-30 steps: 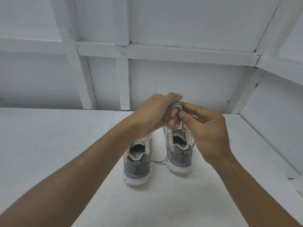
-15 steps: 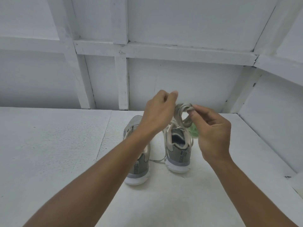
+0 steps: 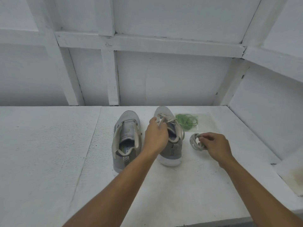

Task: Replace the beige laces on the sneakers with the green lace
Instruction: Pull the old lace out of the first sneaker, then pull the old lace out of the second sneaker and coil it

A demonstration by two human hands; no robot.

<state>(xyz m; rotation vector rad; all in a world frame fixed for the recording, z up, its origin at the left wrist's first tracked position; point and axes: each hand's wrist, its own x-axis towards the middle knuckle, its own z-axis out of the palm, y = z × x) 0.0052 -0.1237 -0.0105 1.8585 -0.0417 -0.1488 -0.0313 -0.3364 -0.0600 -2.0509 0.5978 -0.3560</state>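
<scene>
I see my left hand point(image 3: 155, 136) reaching over the right sneaker point(image 3: 173, 149), its fingers curled and pinching the threaded beige lace point(image 3: 166, 119) up by the tongue. My right hand point(image 3: 216, 145) is low on the white table point(image 3: 49, 153), just right of that shoe, with thumb and fingertips gripping the coiled beige lace point(image 3: 194, 142), a loose bundle of loops that touches the tabletop. The left sneaker point(image 3: 127, 133) stands just beside its partner, heel towards me, toe towards the far wall; its tongue is bare and I make out no lace in its eyelets. The green lace point(image 3: 186, 121) lies bunched inside a clear plastic bag point(image 3: 206, 122), flat on the table at the far right, just beside the right sneaker's toe and beyond the coiled bundle.
</scene>
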